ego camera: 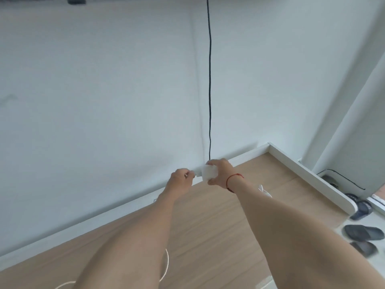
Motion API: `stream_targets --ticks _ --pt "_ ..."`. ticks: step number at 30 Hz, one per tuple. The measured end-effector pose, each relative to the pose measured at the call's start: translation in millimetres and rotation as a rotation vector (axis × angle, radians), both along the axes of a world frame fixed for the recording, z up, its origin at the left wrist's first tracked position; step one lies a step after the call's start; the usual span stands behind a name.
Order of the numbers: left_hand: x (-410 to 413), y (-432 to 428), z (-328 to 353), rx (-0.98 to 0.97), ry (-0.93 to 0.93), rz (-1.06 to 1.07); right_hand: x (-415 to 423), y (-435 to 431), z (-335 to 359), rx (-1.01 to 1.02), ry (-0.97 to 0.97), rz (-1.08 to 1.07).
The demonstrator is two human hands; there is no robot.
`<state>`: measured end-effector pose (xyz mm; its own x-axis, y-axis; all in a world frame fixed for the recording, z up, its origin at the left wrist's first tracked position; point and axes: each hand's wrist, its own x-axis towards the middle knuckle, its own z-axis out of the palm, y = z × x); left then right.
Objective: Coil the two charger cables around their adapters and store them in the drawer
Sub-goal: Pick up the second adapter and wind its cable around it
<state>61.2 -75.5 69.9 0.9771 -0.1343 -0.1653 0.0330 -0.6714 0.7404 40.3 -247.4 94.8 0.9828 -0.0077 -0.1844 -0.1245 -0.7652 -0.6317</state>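
While your right hand point(220, 174) curls its fingers and thumb round the white adapter point(209, 173), it holds the block at the back edge of the desk point(208, 226), close against the wall point(104, 80) and just under the lower end of a black cord point(210, 80) that hangs down it. I judge you hold it there either to free it from a socket or to steady it for the other hand. Any socket is hidden behind your fingers.

Your left hand point(180, 179) sits just beside the adapter, fingers curled, pinching a white tip point(192, 175) at the adapter's left face. It looks like the cable's plug end, though blur keeps me from being sure.

A white cable point(165, 265) loops loose on the desk, low down between your forearms, so the winding seems barely begun, if at all. I cannot tell whether that loop runs up to this adapter, because your left arm covers it. Another white thing point(264, 189) lies on the desk just beyond your right forearm. It may be the second charger, but it is too small to name. No drawer shows.

Grip the adapter firmly so the cable has a fixed core to wind on. Mind the loose loop too, which could snag on your arm. Dark slippers point(363, 232) lie on the floor to the right.
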Motion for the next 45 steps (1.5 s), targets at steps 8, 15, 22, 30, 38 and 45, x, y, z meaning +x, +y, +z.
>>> stream_targets --ticks 8,15,22,30,38,45 --pt "-56.3 104.9 37.0 -0.378 0.278 0.212 -32.9 124.6 30.1 -0.038 -0.08 0.231" --pt "-62.8 146.4 65.2 -0.649 0.152 0.313 -40.4 171.4 45.7 0.232 -0.128 0.071" --pt "-53.1 146.5 116.4 -1.003 -0.042 0.514 -50.3 200.5 72.0 0.736 0.323 0.01" --pt "-69.7 158.8 146.7 -1.102 -0.089 0.498 -30.5 173.8 117.4 0.958 0.083 -0.138" --pt "-89.8 136.7 171.8 -0.637 0.263 -0.031 -22.3 172.2 176.1 0.421 -0.152 0.14" --pt "-87.0 128.6 181.1 -1.007 0.074 0.217 -22.5 138.9 169.3 0.521 -0.16 0.047"
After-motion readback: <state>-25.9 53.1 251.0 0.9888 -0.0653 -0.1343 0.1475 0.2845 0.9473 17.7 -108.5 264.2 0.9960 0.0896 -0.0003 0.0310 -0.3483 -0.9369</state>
